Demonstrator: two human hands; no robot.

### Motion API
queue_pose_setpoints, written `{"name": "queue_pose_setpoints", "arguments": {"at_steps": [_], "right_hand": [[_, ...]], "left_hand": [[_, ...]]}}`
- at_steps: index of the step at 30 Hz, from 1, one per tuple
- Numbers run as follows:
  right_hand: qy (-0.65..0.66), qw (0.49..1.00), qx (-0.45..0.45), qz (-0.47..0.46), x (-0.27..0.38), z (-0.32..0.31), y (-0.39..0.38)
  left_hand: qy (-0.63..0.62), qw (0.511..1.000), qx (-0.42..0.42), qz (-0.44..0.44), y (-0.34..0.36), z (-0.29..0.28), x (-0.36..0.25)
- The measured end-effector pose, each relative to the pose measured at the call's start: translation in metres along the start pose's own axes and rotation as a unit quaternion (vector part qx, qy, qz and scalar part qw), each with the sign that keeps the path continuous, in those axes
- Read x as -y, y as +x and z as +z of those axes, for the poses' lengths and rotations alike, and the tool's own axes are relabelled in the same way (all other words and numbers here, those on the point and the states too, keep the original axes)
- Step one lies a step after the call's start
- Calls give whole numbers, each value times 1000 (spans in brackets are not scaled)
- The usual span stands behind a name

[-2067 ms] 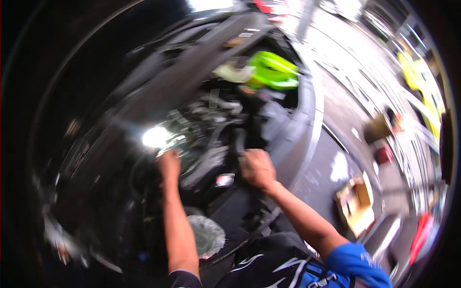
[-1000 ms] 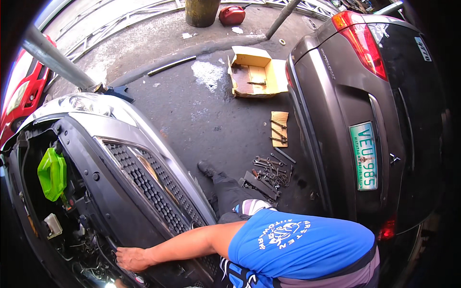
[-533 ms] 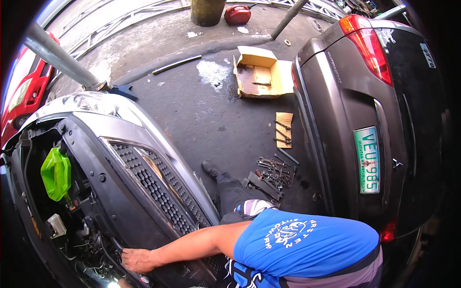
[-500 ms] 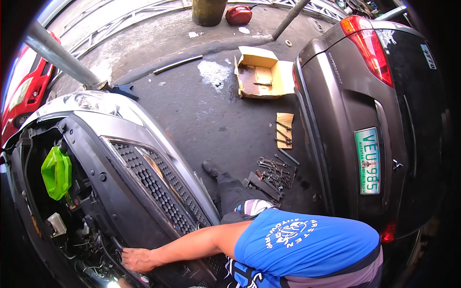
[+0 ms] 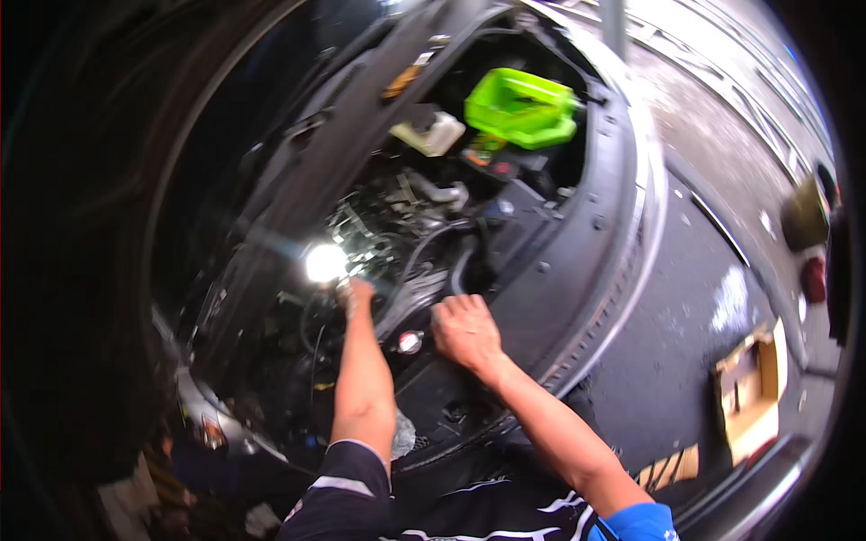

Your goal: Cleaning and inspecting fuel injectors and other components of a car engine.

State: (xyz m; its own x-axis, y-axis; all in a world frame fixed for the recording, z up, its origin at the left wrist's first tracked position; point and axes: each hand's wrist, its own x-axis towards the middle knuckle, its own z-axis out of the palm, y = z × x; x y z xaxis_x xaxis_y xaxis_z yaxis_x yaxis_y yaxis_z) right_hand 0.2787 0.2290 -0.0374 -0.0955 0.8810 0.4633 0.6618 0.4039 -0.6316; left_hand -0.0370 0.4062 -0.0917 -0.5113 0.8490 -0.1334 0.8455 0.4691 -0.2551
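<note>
My left hand (image 5: 357,294) reaches down among hoses and wiring in the engine bay, right beside a bright light (image 5: 326,262). Glare and blur hide its fingers, so whether it holds the light is unclear. Over the inner edge of the car's black front panel (image 5: 532,302), my right hand (image 5: 467,335) lies with its fingers bent down around the edge. A round cap (image 5: 409,342) sits just left of that hand. Farther in are a bright green plastic tray (image 5: 521,108), a whitish reservoir (image 5: 431,132) and a battery (image 5: 501,165).
Right of the car, an open cardboard box (image 5: 753,388) and a flat cardboard piece (image 5: 669,467) lie on the dark floor. A metal pipe (image 5: 720,227) lies farther off, near a bucket (image 5: 806,214). Another car's dark bumper (image 5: 753,500) curves in at the lower right.
My view has swung left from the floor and the other car onto the engine bay. Both forearms now show. My right hand still rests on the front panel's edge.
</note>
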Motion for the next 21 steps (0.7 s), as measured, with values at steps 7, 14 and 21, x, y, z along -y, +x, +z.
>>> {"name": "queue_pose_setpoints", "arguments": {"at_steps": [7,14,21], "right_hand": [[-7,1000,10,-11,3,10,5],[-37,998,42,-16,7,12,9],[-80,995,57,-13,6,11,9]], "left_hand": [[-294,955,-9,-48,-50,-39,30],[-432,899,-72,14,-101,-36,95],[-461,886,8,51,-174,-55,120]]}}
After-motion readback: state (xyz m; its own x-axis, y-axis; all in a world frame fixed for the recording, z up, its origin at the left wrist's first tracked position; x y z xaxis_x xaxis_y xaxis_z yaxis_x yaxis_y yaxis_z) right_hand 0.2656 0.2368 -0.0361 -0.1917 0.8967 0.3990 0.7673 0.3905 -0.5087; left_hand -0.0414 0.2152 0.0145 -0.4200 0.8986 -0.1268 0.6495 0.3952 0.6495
